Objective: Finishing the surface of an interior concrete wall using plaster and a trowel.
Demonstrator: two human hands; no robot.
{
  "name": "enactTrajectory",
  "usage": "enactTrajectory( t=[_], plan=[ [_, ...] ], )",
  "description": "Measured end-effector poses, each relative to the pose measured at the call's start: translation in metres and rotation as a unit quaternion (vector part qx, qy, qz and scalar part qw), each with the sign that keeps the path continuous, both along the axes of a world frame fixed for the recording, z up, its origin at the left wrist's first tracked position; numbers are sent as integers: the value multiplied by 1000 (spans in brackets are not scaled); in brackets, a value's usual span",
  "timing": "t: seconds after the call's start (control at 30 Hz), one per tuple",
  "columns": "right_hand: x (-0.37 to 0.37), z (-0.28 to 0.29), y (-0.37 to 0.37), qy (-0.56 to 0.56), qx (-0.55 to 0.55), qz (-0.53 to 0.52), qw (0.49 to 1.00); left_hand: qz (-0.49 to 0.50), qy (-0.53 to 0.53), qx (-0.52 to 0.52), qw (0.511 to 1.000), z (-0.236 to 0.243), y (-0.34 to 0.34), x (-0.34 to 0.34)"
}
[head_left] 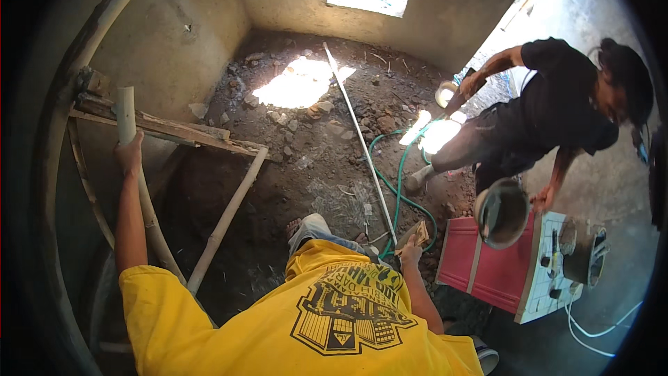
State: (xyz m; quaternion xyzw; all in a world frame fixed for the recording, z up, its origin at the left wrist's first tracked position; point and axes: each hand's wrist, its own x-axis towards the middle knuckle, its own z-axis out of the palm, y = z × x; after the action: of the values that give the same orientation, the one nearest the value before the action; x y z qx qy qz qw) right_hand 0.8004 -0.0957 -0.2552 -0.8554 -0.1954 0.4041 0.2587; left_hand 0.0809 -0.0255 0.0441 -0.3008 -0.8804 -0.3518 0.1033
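Observation:
My left hand [129,156] is wrapped round an upright bamboo pole [126,113] on the left, just in front of a rough wooden plank [167,125]. A second bamboo pole [229,219] slants beside it, its top meeting the plank's end. Low at my right side, my right hand [411,253] is closed on a small tan wooden piece [415,233]; its exact kind is unclear. Close to that hand are the lower end of a long white pole [360,134] and loops of green hose [399,195].
A co-worker in dark clothes [557,97] bends at the right, holding a bucket [502,216] above a red cabinet [487,261] with a white tiled top bearing tools. Rubble [334,129] covers the floor ahead. A curved wooden post [59,132] stands far left.

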Motion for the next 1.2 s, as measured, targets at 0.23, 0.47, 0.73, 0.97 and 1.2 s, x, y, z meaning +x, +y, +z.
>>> enactTrajectory(
  t=[0.23, 0.47, 0.73, 0.97, 1.2],
  plan=[
    [-76, 8, 26, 1, -12, 67, 998, -66, -62, 68, 994, -7, -2, -7],
    [-178, 27, 41, -21, 29, 53, 998, -138, -166, 27, 976, 23, -2, 30],
    [-260, 42, 26, -71, 137, 25, 988, -199, -221, -54, 953, 44, -8, 21],
    [-256, 41, -14, 12, 2, -100, 995, -284, -379, -21, 880, 38, -7, 7],
    [-271, 52, -24, -59, -59, -153, 985, -282, -373, -17, 884, 43, -10, 8]
  ],
)
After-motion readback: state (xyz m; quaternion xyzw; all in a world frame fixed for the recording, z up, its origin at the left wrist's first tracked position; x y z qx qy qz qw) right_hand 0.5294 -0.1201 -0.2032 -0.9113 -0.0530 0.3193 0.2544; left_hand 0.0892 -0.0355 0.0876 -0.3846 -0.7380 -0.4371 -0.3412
